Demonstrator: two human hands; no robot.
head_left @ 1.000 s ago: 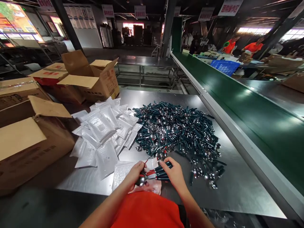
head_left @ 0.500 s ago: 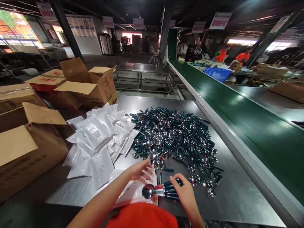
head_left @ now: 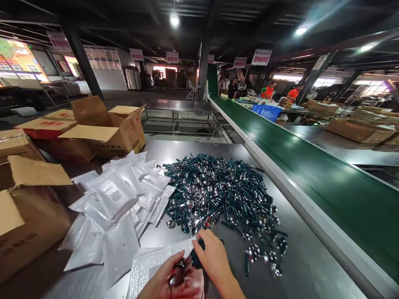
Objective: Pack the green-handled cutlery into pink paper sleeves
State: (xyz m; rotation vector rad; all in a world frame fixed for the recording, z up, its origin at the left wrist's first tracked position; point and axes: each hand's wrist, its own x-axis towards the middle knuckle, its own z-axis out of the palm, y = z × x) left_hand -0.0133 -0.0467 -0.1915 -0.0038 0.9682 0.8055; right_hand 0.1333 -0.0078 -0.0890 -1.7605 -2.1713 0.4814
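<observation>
A bundle of spoons point(head_left: 177, 275) with dark green handles is held low in front of me, lying crosswise. My left hand point(head_left: 162, 279) cups the shiny bowls, its thumb on top and fingers curled underneath. Around the handles, my right hand point(head_left: 215, 257) is closed with its fingers pointing away from me. Beneath the hands lies a white padded envelope point(head_left: 139, 272), partly covered by them. Just beyond is a large heap of loose spoons point(head_left: 218, 187) of the same kind. To its left sits a pile of white padded envelopes point(head_left: 115, 193).
Open cardboard boxes point(head_left: 124, 135) stand along the left side, one close to the steel table's point(head_left: 299, 257) left edge. A green conveyor belt point(head_left: 305, 162) runs along the right. Beyond it are a blue basket point(head_left: 266, 112) and people in orange tops point(head_left: 268, 92).
My left hand has moved onto the spoon bowls and closed around them. The right hand has shifted left with the bundle, over the envelope. The camera view has tilted up and turned right.
</observation>
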